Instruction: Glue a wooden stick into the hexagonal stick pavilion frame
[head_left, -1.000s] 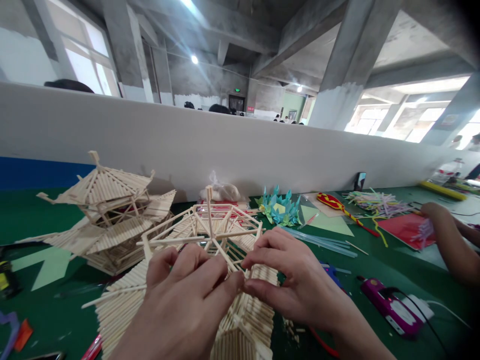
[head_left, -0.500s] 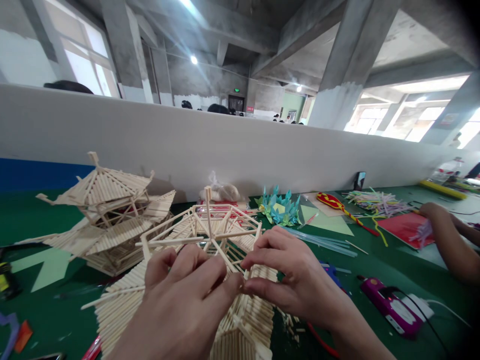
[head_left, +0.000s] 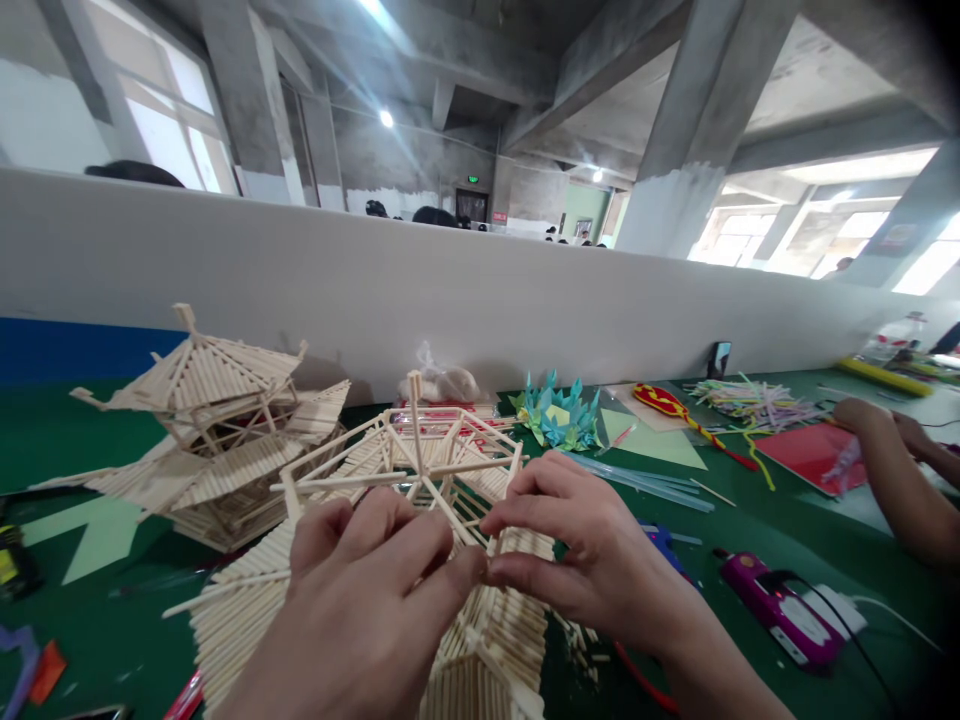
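A pavilion roof frame of pale wooden sticks [head_left: 420,465] stands on the green table right in front of me. My left hand [head_left: 360,600] and my right hand [head_left: 581,550] meet at its near side, fingertips pinched together on a thin stick of the frame beside a sloped panel of glued sticks [head_left: 495,630]. Both hands are closed in a pinch. A finished stick pagoda [head_left: 217,420] stands to the left, apart from my hands.
A purple glue gun [head_left: 780,615] with a white cable lies at the right. Blue-green paper flowers [head_left: 559,415], clear glue sticks [head_left: 645,485], a red paper sheet [head_left: 806,450] and coloured straws [head_left: 750,405] lie beyond. Another person's arm [head_left: 892,480] rests at the far right. A white partition [head_left: 480,290] backs the table.
My hands hold almost still on the stick frame. The other person's arm at the right has shifted slightly.
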